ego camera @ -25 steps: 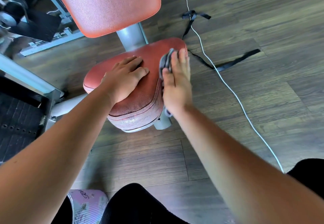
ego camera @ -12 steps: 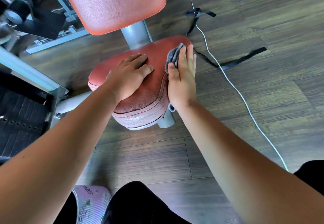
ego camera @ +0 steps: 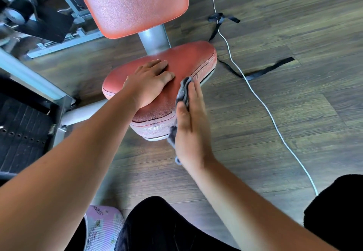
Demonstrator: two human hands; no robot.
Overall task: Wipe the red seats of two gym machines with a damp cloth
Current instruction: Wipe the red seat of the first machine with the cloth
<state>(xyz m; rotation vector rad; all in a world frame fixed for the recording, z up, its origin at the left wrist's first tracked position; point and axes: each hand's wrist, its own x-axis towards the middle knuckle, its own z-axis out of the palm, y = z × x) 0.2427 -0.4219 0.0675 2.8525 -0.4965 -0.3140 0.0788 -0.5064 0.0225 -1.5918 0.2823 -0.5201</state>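
Observation:
A red padded seat [ego camera: 188, 62] of a gym machine sits low in the middle, with a red backrest pad [ego camera: 133, 3] above it on a grey post. My left hand [ego camera: 149, 82] rests flat on the seat top, holding nothing. My right hand [ego camera: 191, 126] presses a grey cloth [ego camera: 183, 91] flat against the seat's right side edge, near its front corner. Most of the cloth is hidden under my palm.
The machine's grey frame [ego camera: 35, 81] and a black weight stack [ego camera: 17, 136] stand at the left. A white cable [ego camera: 261, 101] and black straps [ego camera: 263, 71] lie on the wood floor to the right. My knees and a lilac shoe [ego camera: 102, 229] are at the bottom.
My right hand with the cloth has slid along the seat's right edge from the far end back to the near corner. My left hand has stayed on the seat top.

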